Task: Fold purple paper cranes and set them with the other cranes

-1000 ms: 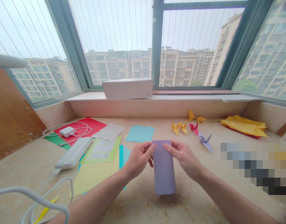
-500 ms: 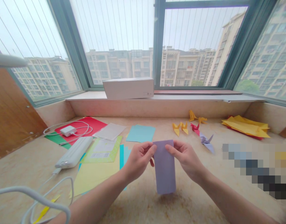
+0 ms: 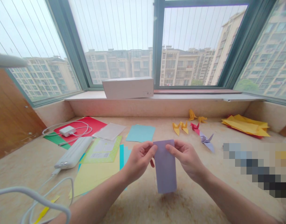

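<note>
A lavender sheet of paper [image 3: 165, 169], folded into a tall narrow rectangle, is held upright just above the marble sill. My left hand [image 3: 139, 161] pinches its upper left edge between thumb and fingers. My right hand [image 3: 186, 158] pinches the upper right edge the same way. The paper's lower end hangs free near the counter [image 3: 143, 202]. Folded paper cranes [image 3: 180, 127] in yellow, red and lavender stand beyond my right hand.
Flat coloured sheets [image 3: 140, 133] lie to the left, with a white power bank [image 3: 74, 152], a charger and cables [image 3: 67, 130]. A stack of yellow paper [image 3: 246, 125] sits at the far right. A white box [image 3: 128, 87] rests on the window ledge.
Both hands and the lavender paper have barely shifted; the paper's lower end has tilted slightly to the right.
</note>
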Demonstrator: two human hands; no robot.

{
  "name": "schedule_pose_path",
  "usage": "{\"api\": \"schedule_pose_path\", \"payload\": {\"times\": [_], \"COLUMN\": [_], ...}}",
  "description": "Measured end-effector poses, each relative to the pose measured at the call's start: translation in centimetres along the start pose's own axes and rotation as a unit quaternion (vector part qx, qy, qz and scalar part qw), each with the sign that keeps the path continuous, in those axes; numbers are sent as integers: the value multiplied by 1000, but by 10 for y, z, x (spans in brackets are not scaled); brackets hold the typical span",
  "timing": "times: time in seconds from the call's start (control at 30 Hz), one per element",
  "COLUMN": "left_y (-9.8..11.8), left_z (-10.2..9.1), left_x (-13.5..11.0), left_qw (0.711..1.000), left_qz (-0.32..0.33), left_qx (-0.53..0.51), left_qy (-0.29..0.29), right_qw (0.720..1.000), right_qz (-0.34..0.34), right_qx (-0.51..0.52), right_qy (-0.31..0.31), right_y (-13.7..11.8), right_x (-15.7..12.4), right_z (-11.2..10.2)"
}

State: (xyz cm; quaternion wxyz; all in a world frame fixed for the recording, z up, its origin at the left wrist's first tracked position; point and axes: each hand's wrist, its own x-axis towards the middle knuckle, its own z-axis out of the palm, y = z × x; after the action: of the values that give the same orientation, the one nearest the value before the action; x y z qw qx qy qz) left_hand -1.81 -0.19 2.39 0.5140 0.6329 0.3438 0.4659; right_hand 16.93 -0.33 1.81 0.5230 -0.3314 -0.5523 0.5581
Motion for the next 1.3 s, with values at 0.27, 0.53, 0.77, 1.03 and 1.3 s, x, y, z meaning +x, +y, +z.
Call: {"api": "schedule_pose_path", "payload": {"times": [0.27, 0.53, 0.77, 1.03, 1.3], "left_y": [3, 3, 1, -5, -1], "left_z": [0, 2, 0, -5, -8], "left_x": [0, -1, -1, 1, 2], "left_qw": [1000, 1000, 999, 998, 997], "left_qz": [1, -2, -19, -31, -50], "left_qx": [19, 27, 46, 43, 7], "left_qy": [7, 11, 20, 39, -57], "right_qw": [1000, 997, 997, 997, 968], "right_qz": [4, 20, 47, 49, 52], "right_qx": [13, 62, 61, -50, -225], "right_qy": [19, 31, 14, -9, -97], "right_y": [-2, 1, 0, 9, -3], "right_x": [-2, -1, 0, 7, -1], "right_z": [1, 0, -2, -14, -16]}}
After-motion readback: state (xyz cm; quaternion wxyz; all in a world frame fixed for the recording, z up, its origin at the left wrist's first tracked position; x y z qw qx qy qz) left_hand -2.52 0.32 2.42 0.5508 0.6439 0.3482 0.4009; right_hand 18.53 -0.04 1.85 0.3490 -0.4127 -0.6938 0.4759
